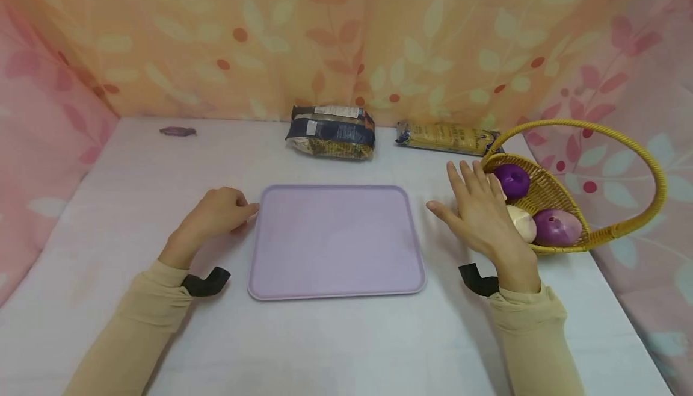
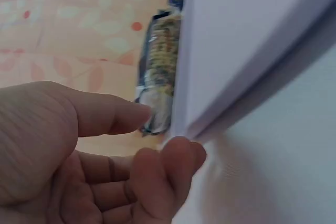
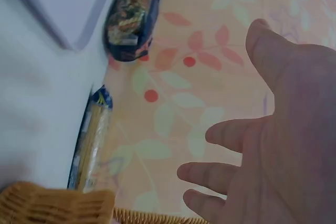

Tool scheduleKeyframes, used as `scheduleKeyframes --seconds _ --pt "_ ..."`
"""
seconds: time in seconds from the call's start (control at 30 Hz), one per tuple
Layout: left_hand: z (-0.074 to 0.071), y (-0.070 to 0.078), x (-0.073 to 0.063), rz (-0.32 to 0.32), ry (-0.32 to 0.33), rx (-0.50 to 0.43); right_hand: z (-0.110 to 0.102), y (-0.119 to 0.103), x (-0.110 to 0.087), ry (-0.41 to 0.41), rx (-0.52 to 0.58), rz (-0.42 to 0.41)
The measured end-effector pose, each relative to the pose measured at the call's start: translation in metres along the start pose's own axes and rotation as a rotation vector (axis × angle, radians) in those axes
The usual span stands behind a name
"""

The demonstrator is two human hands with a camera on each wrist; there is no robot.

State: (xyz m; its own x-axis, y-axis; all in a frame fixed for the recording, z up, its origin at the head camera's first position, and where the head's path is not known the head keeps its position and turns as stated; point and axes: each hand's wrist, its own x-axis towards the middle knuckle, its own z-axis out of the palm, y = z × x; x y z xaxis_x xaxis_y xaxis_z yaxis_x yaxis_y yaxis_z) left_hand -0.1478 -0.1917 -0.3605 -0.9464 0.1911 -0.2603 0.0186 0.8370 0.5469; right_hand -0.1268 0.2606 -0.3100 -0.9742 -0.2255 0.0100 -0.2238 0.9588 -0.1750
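Note:
A lilac rectangular tray [image 1: 337, 241] lies flat on the white-covered table. My left hand [image 1: 219, 212] is beside its left edge, thumb tip right at the rim. In the left wrist view that hand's fingers are loosely curled, with a gap to the thumb and nothing held. To the right of the tray, my right hand [image 1: 479, 212] is spread, its fingers straight and its palm bare in the right wrist view. It overlaps the left side of a yellow wicker basket [image 1: 554, 188]. Inside sit a deep purple round item [image 1: 511, 180], a purple-and-pink one [image 1: 557, 227] and white ones [image 1: 521, 224], partly hidden.
At the back of the table lie a dark blue bag of dry food [image 1: 331, 133], a long yellow packet [image 1: 449, 138] and a small purple wrapped piece [image 1: 177, 131]. The basket's tall handle [image 1: 655, 173] leans out to the right. Patterned curtains [image 1: 335, 41] enclose the table.

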Motion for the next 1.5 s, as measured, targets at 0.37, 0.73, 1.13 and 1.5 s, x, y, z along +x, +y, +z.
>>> scheduleKeyframes --seconds 0.37,0.73,1.13,1.5 --pt "0.006 -0.012 0.008 -0.003 -0.122 -0.091 -0.006 0.035 -0.017 0.123 0.039 0.076" --pt "0.012 -0.016 0.009 0.004 -0.218 -0.292 -0.018 0.061 -0.021 0.031 0.035 0.285" --pt "0.013 -0.016 0.01 0.026 -0.215 -0.286 -0.02 0.082 -0.031 -0.15 -0.064 0.43" --pt "0.013 -0.014 0.01 0.015 -0.218 -0.337 -0.016 0.086 -0.033 -0.079 -0.039 0.442"
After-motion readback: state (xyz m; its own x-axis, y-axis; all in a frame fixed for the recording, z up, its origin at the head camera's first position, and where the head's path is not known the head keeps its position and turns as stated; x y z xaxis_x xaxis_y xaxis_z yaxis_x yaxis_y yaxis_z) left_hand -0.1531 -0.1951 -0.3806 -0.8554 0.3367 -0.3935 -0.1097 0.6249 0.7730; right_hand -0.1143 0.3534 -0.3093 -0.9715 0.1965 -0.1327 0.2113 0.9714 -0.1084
